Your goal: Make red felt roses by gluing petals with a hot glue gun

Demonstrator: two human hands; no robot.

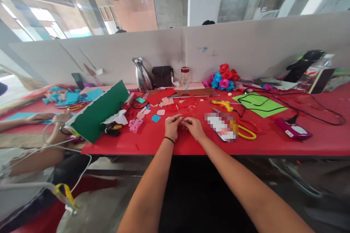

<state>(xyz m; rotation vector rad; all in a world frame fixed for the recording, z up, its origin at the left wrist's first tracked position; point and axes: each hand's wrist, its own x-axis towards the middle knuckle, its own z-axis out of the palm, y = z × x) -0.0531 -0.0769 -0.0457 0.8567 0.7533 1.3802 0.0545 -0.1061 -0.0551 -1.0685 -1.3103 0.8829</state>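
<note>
My left hand, with a dark band at the wrist, and my right hand meet above the red table covering. The fingers of both are pinched together; whatever lies between them is too small to make out. Just beyond them are pink paper petals and a blue petal. Scissors with yellow and red handles lie to the right, partly under a blurred-out flat object. A yellow glue gun rests behind that.
At left, a green board stands tilted, with a co-worker's hands beyond it. Paper flowers, a metal jug and a glass jar line the back. Green paper, cables and a purple box lie right.
</note>
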